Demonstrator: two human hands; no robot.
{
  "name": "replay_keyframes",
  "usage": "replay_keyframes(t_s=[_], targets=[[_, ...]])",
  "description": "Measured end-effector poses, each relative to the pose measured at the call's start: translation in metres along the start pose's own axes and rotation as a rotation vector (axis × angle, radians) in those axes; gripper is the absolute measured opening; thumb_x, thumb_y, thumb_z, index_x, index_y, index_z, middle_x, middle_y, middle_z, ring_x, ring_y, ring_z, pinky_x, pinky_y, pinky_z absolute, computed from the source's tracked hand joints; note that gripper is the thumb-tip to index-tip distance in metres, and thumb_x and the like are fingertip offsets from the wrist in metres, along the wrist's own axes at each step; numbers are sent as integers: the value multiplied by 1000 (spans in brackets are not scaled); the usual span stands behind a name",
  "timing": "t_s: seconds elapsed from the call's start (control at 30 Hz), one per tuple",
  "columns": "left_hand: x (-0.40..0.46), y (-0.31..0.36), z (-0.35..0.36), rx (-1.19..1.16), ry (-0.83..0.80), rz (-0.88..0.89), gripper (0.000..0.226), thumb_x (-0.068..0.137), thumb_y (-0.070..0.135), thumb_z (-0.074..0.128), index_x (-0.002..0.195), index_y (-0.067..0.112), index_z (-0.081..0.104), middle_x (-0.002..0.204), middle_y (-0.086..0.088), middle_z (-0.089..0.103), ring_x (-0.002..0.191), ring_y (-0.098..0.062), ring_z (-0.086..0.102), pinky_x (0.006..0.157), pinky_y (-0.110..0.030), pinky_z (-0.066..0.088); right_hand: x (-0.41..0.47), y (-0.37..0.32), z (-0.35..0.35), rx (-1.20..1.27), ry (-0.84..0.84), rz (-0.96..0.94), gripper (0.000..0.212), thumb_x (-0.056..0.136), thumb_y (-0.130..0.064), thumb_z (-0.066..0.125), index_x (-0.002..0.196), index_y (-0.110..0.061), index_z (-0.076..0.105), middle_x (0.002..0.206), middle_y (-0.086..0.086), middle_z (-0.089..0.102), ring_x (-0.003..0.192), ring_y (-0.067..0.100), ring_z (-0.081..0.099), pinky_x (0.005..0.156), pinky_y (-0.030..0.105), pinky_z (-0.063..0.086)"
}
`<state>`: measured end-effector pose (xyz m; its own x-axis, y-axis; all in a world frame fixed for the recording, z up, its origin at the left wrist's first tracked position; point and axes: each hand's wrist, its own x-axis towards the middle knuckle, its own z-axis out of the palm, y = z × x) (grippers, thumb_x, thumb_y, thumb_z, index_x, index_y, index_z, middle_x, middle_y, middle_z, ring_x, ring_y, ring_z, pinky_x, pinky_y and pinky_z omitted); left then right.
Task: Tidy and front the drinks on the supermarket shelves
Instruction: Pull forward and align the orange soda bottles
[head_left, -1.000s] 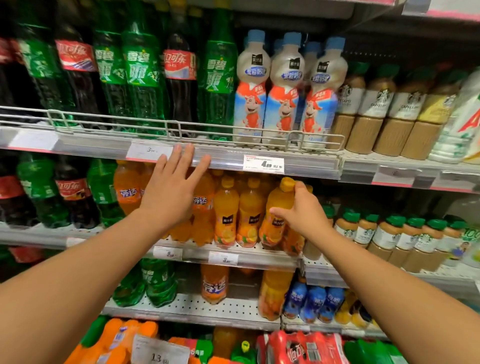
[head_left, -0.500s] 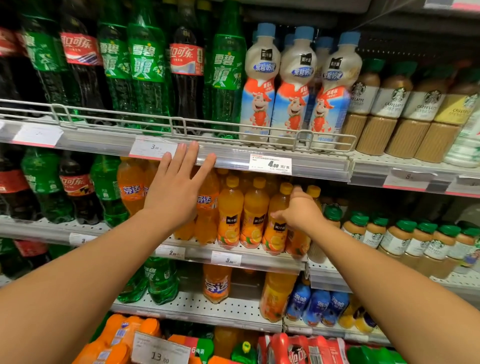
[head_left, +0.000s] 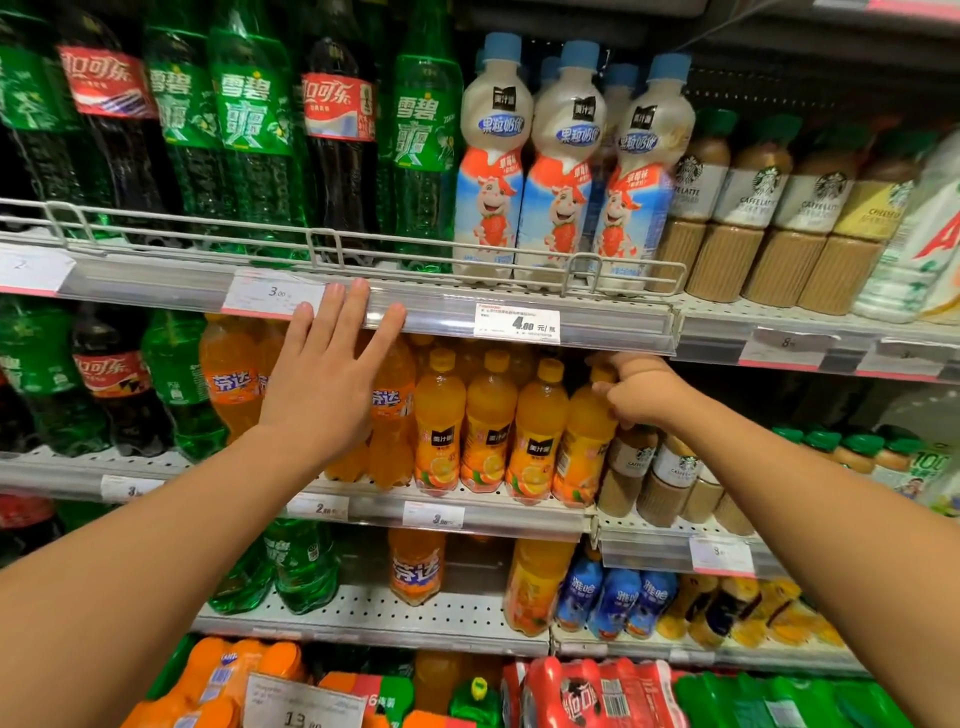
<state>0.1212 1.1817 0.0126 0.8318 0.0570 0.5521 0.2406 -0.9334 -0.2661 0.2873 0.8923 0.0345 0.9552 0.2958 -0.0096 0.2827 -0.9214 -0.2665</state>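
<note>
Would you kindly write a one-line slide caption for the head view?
Right hand grips an orange juice bottle on the middle shelf; left hand spread open before the Fanta bottles.

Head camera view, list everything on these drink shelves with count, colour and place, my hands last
Sprite bottles: several, green, top shelf left.
Coca-Cola bottles: at least two, dark, among the Sprite.
Strawberry milk drinks: three fronted, white with blue caps, top shelf centre.
Starbucks latte bottles: about four, beige, top shelf right.
Fanta bottles: several, orange, middle shelf.
Orange juice bottles: four fronted, orange, middle shelf centre.
Price tag: white, top shelf edge.
Left hand: flat, fingertips at the shelf edge.
Right hand: gripping the rightmost juice bottle.
</note>
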Motion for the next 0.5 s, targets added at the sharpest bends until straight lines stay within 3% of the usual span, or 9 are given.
replay_keyframes(t_s=[0.13, 0.27, 0.33, 0.4, 0.5], targets=[[-1, 2, -1, 2, -5, -14, 105, 81, 22, 64, 152, 24, -13, 160, -18, -9, 147, -35, -10, 119, -51, 2, 8, 3, 2, -82, 33, 16, 42, 87, -15, 65, 127, -10, 52, 121, 9, 56, 110, 26, 54, 75, 27, 41], [-1, 2, -1, -2, -2, -13, 105, 81, 22, 64, 152, 24, -14, 160, -19, -9, 147, -36, -9, 119, -51, 1, 11, 5, 10, -33, 115, 59, 19, 91, -26, 64, 94, -11, 53, 90, 4, 52, 88, 22, 51, 71, 29, 39], [-1, 2, 0, 0, -2, -12, 106, 81, 22, 65, 152, 24, -14, 160, -19, -9, 147, -36, -9, 119, -50, 1, 11, 3, 11, -84, 141, 61, 30, 95, -36, 57, 80, -14, 45, 79, 3, 46, 82, 21, 47, 71, 28, 36], [-1, 2, 0, 3, -4, -12, 105, 80, 22, 65, 152, 24, -12, 160, -19, -8, 147, -36, -9, 119, -51, 2, 10, 0, 11, -129, 152, 55, 30, 97, -39, 53, 87, -11, 49, 82, 4, 48, 85, 22, 48, 73, 28, 36], [0, 2, -1, -5, -3, -13, 105, 79, 22, 66, 153, 23, -9, 160, -20, -6, 147, -37, -8, 118, -51, 1, 10, -5, 10, -142, 142, 52, 40, 98, -41, 50, 115, -4, 54, 111, 13, 56, 109, 29, 54, 88, 32, 42]])
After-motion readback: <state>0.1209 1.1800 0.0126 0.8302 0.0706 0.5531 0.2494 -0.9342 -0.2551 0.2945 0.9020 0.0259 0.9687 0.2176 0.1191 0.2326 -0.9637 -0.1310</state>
